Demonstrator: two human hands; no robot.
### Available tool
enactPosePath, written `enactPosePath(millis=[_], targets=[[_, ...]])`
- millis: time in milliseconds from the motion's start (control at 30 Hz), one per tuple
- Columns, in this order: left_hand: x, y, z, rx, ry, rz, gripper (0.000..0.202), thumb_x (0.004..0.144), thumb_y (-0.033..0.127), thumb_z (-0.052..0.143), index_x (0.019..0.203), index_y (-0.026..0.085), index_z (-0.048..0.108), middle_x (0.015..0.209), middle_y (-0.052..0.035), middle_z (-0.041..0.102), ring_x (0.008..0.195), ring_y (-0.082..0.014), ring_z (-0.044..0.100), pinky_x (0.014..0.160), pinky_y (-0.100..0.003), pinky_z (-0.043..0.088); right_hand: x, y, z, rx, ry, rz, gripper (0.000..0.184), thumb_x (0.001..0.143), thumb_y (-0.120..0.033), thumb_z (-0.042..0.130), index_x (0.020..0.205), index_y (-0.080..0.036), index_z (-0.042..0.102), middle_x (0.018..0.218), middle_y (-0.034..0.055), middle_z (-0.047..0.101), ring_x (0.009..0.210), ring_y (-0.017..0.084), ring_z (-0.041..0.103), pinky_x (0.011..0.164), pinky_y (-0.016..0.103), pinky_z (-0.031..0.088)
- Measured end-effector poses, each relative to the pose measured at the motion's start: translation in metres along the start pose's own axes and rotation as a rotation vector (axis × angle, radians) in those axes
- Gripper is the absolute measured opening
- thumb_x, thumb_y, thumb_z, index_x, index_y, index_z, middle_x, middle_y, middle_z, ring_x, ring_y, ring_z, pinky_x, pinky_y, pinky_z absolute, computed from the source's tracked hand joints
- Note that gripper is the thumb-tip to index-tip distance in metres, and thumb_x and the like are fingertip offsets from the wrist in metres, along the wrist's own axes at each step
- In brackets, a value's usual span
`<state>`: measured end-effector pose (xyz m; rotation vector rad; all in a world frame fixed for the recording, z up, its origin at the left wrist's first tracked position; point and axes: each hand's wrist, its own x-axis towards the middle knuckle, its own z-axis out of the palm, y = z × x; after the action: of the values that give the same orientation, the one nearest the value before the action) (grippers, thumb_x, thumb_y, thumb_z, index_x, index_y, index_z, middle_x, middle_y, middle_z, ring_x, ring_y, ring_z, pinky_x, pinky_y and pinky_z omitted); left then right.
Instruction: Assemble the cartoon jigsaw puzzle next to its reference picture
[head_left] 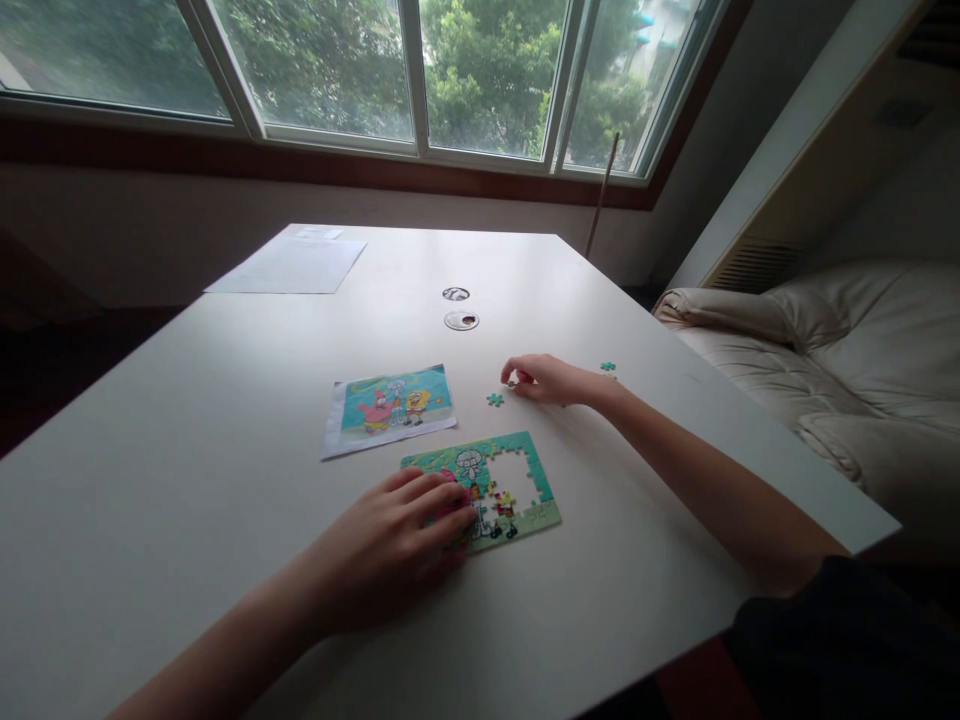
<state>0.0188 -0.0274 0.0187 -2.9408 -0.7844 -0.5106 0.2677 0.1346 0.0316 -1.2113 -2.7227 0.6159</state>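
A partly assembled jigsaw puzzle (538, 518) with cartoon figures lies on the white table, with a gap in its upper right part. My left hand (405, 525) rests flat over the puzzle's left side, fingers stretched out, hiding some of the picture. Farther off and to the right, my right hand (551, 380) has its thumb and fingers closed on a small puzzle piece (512, 384) at the tabletop. Just left of it lies a loose teal piece (495, 400). Another teal piece (608, 366) is beyond my right wrist, with a yellowish one partly hidden beside it.
A printed reference picture (394, 408) of the cartoon lies behind the puzzle. Two round inserts (461, 321) are set in the table (225, 400). White paper (289, 265) lies at the far left. A pale leather sofa (892, 340) stands right, windows (487, 80) ahead.
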Motion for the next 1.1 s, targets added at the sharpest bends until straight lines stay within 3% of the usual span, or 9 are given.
enactPosePath(millis=[200, 467, 633, 833, 1100], targets=[[-0.002, -0.001, 0.003, -0.018, 0.001, -0.011, 0.025, 0.088, 0.027, 0.049, 0.111, 0.02, 0.057, 0.104, -0.0083, 0.066, 0.093, -0.0239, 0.062, 0.081, -0.039, 0.048, -0.042, -0.021, 0.012, 0.127, 0.202, -0.129, 0.015, 0.085, -0.017, 0.054, 0.096, -0.017, 0.065, 0.085, 0.0043, 0.06, 0.073, 0.011, 0.055, 0.069, 0.024, 0.043], [-0.001, -0.001, 0.004, -0.022, -0.003, -0.013, 0.025, 0.088, 0.026, 0.049, 0.111, 0.019, 0.057, 0.105, -0.0084, 0.066, 0.092, -0.0244, 0.061, 0.08, -0.04, 0.048, -0.058, -0.054, 0.027, 0.421, 0.206, -0.13, 0.011, 0.079, -0.025, 0.066, 0.085, -0.018, 0.072, 0.085, 0.0047, 0.068, 0.075, 0.012, 0.059, 0.062, 0.022, 0.042], [-0.002, -0.001, 0.004, -0.029, 0.004, -0.021, 0.026, 0.087, 0.026, 0.05, 0.111, 0.021, 0.057, 0.105, -0.0081, 0.065, 0.093, -0.0232, 0.061, 0.081, -0.038, 0.048, -0.06, -0.061, 0.034, 0.533, 0.086, -0.076, 0.014, 0.079, -0.026, 0.065, 0.087, -0.017, 0.073, 0.076, 0.0027, 0.072, 0.07, 0.012, 0.061, 0.064, 0.022, 0.044], [-0.003, 0.0, 0.006, -0.045, -0.02, -0.041, 0.028, 0.087, 0.024, 0.05, 0.113, 0.021, 0.056, 0.109, -0.0086, 0.064, 0.098, -0.0232, 0.059, 0.085, -0.038, 0.047, -0.06, -0.061, 0.035, 0.436, 0.012, -0.048, 0.017, 0.078, -0.026, 0.066, 0.089, -0.017, 0.074, 0.079, 0.004, 0.072, 0.072, 0.014, 0.061, 0.065, 0.023, 0.044], [-0.004, 0.0, 0.007, -0.051, -0.015, -0.047, 0.028, 0.087, 0.024, 0.048, 0.114, 0.021, 0.056, 0.109, -0.0089, 0.064, 0.098, -0.0237, 0.06, 0.084, -0.039, 0.048, -0.059, -0.066, 0.037, 0.295, 0.055, -0.062, 0.013, 0.077, -0.023, 0.067, 0.087, -0.019, 0.074, 0.076, 0.0032, 0.07, 0.071, 0.013, 0.06, 0.066, 0.023, 0.044]])
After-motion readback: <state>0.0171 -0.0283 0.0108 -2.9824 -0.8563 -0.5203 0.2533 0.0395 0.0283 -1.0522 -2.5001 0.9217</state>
